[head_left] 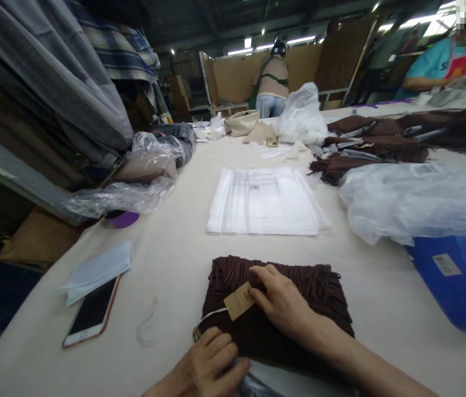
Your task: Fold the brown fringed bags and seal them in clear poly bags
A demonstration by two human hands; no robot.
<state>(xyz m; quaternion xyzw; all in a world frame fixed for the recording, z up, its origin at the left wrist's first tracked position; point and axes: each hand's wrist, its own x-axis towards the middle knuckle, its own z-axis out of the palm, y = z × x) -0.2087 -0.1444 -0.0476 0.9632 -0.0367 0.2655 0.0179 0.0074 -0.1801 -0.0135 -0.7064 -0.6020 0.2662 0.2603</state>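
Note:
A dark brown fringed fabric item (315, 281), flat like a small bag or folded cloth, lies before me. On it rests a tan cardboard tag (238, 302), tied by a thin white string to its left edge. My right hand (285, 303) lies over the fringe, fingers apart, thumb and fingertips at the tag's right edge. At the lower left corner my left hand (213, 361) is closed with curled fingers; what they grip is hidden. Dark glossy plastic (255, 385) shows beside its thumb.
A stack of white printed plastic bags (264, 204) lies farther back. Left are a phone (92, 311) and a pale blue cloth (98, 270). Right are a blue plastic container (451, 292), clear plastic (418, 201) and brown fringed items (381, 146). Two people stand beyond.

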